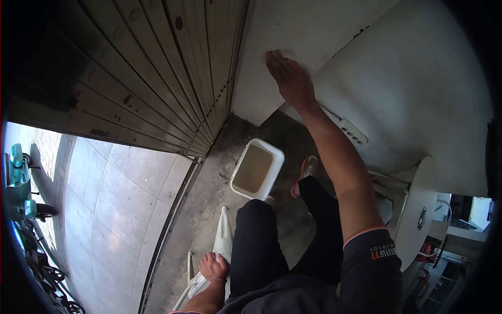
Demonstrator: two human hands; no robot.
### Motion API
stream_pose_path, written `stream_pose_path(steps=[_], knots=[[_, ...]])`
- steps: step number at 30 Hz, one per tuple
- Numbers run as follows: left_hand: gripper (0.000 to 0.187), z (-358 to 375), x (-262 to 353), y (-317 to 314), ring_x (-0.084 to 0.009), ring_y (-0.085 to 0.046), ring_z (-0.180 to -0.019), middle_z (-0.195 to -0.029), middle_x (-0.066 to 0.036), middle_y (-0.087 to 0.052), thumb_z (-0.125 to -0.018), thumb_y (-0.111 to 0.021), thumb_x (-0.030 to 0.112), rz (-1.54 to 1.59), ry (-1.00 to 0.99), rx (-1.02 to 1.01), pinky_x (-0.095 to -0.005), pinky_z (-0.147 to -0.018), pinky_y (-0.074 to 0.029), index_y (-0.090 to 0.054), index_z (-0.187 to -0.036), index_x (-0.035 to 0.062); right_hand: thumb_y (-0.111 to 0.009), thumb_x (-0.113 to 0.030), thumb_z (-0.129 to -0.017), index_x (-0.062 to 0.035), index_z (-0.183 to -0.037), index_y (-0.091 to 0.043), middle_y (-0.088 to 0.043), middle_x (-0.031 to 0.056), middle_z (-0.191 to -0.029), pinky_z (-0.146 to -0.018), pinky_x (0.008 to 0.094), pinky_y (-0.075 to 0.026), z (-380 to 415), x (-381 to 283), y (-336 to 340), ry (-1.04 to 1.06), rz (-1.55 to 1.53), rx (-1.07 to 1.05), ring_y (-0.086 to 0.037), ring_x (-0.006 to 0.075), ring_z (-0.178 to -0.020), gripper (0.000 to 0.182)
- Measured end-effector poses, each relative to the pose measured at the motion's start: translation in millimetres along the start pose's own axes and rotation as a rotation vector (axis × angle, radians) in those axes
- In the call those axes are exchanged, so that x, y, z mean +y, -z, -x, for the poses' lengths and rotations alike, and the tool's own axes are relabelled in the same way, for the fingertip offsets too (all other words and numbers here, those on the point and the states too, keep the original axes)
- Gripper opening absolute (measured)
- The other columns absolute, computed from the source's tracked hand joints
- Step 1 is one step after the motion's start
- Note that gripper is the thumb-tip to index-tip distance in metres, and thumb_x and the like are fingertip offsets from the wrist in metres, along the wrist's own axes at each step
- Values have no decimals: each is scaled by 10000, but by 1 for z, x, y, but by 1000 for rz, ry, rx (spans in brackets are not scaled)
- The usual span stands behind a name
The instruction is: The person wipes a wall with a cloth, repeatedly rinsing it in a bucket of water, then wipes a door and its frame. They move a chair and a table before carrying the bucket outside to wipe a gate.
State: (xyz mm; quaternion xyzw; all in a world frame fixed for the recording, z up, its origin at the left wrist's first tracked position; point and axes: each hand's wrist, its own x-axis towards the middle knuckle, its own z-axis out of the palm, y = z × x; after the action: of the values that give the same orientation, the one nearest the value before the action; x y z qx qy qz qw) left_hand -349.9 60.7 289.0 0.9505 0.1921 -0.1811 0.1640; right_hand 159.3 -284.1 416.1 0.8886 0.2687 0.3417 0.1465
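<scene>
1. Pressing a mostly hidden white cloth (289, 54) against the wall (261, 32): right hand (291, 81), fingers together; any pinch cannot be told.
2. Below this grip: rectangular white basin (276, 166), murky water (253, 167).
3. Left hand (213, 267): fingers bent over white plastic furniture (224, 236); closure unclear.

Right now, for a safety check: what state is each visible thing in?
White tub: upright, holding murky liquid
Slatted shutter: partly open, dark-spotted
Socket strip: nothing visibly plugged in
Right grip: at wall, over something white
Left grip: resting on white plastic piece
</scene>
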Motion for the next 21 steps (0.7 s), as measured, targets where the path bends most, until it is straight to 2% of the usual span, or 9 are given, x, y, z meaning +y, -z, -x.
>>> stream_pose_path(steps=[4,7,10,13,15,16,17,20,21], knots=[[302,2,-2,0,-342,-585,-893,-927,-122,-632,-820,-560,363,-10,-3,2,-462,-794,-423,-640,-944,99,-529,-67,-889,-54,-1201,-613,-588,92,-1338,-1019,378,-442,44,-36,-28,-48,-351,-192,-570,232,-1204,323],[311,1,-4,-2,-339,-589,-885,-940,-125,-630,-818,-561,372,1,-13,16,-462,-784,-427,-639,-941,98,-566,-43,-880,-65,-1180,-624,-630,85,-1276,-976,376,-481,18,-40,26,-196,-446,-573,-623,250,-1119,306],[317,2,-8,-7,-345,-589,-883,-933,-127,-628,-816,-560,387,8,-35,47,-469,-776,-425,-626,-925,96,-590,18,-852,-79,-1182,-633,-661,73,-1226,-929,367,-512,-32,-6,118,-375,-513,-201,-647,263,-1093,347],[301,4,0,6,-358,-592,-909,-940,-143,-635,-866,-542,361,0,-32,17,-481,-798,-433,-626,-937,80,-603,22,-826,-138,-1191,-657,-672,57,-1224,-887,351,-502,-99,69,210,-226,-186,434,-629,258,-1161,402],[414,8,-7,5,-394,-581,-944,-998,-191,-646,-920,-485,426,21,-70,-30,-516,-851,-433,-635,-1087,78,-600,7,-835,-155,-1182,-664,-654,29,-1271,-958,377,-464,-140,127,261,-146,124,758,-603,265,-1202,389],[474,9,-9,8,-412,-575,-961,-1027,-215,-652,-947,-457,458,23,-83,-55,-534,-878,-433,-640,-1162,77,-598,21,-838,-148,-1199,-658,-651,40,-1278,-978,376,-460,-163,155,285,-59,273,827,-595,275,-1212,404],[508,8,-3,18,-416,-574,-991,-1043,-214,-652,-954,-416,483,24,-70,-94,-529,-898,-427,-661,-1102,64,-597,36,-842,-142,-1217,-652,-648,51,-1285,-998,375,-457,-181,176,300,25,417,891,-587,285,-1222,419],[538,9,7,31,-419,-575,-1007,-1051,-214,-652,-961,-383,499,26,-30,-116,-530,-910,-422,-641,-1143,63,-583,-43,-923,-43,-1255,-611,-586,165,-1340,-1053,426,-421,-200,194,309,-66,488,550,-548,307,-1259,333],[545,9,5,30,-420,-575,-1016,-1061,-214,-650,-961,-378,502,28,-33,-126,-530,-911,-423,-635,-1152,62,-587,-27,-899,-83,-1245,-622,-597,125,-1336,-1048,429,-420,-197,190,303,-76,475,578,-543,300,-1267,352]])
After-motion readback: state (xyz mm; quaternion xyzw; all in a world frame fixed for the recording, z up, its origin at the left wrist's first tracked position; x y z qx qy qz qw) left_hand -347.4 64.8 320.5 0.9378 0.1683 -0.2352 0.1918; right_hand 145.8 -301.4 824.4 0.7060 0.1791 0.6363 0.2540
